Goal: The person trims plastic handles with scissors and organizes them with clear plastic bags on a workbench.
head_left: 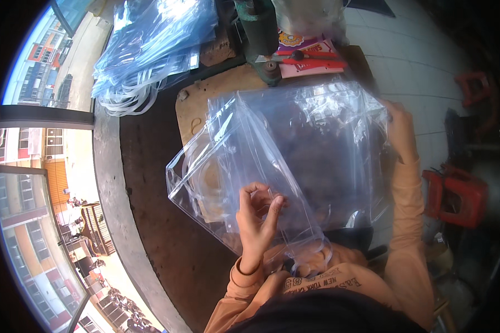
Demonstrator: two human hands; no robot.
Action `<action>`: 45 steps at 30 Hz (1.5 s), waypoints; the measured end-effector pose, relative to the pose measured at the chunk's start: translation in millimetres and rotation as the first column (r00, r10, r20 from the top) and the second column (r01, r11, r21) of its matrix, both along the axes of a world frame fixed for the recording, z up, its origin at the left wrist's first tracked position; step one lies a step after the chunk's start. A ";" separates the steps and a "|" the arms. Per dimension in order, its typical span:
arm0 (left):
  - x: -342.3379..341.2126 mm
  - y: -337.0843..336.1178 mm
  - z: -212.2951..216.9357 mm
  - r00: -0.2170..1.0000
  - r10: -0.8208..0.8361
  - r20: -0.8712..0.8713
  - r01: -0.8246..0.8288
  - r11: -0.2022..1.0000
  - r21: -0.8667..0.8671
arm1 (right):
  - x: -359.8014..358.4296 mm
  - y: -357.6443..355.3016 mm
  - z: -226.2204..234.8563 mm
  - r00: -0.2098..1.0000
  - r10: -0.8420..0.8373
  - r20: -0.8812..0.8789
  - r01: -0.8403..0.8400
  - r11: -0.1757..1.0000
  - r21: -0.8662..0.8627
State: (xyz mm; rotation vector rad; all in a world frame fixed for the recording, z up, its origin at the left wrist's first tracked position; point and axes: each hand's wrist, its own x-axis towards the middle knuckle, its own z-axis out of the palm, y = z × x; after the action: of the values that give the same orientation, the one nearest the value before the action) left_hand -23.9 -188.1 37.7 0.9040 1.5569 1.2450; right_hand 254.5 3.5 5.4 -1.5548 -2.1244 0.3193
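A large clear plastic bag [316, 150] with pale tube-like handles is spread before me over a worn board [191, 100]. Its left part is folded and skewed, and a loop of handle hangs near my lap. My left hand [256, 222] is at the near left part of the bag, fingers curled and thumb brought toward them, pinching the thin film. At the far right corner my right hand [401, 130] grips the bag's edge, its fingertips partly hidden by the crinkled plastic.
A pile of clear bags with white handles [155, 50] lies at the far left beside the window ledge [108, 150]. A dark green machine post [256, 33] stands beyond the board, next to a red-handled tool [316, 62] on printed packets. Red stools [458, 194] stand on the tiled floor.
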 end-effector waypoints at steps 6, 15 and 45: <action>-5.6 -2.7 -4.2 0.995 -0.003 0.105 0.005 1.000 -0.016 | 8.7 -3.0 -5.3 0.999 0.032 -0.029 -0.030 0.998 0.058; 3.9 4.3 18.7 0.969 -0.076 -0.236 0.101 0.990 0.097 | -27.7 -47.4 61.1 0.989 0.018 -0.150 0.019 0.970 0.244; 1.5 -72.4 11.4 -0.271 -0.074 -0.960 0.718 0.649 -0.253 | -10.6 -194.2 31.9 0.942 0.104 0.319 -0.186 0.953 0.241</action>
State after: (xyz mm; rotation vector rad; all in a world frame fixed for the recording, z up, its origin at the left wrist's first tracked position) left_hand -22.3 -260.5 49.1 2.9983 1.4702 0.0037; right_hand 243.9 -190.7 37.3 -1.3600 -2.4053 -0.1690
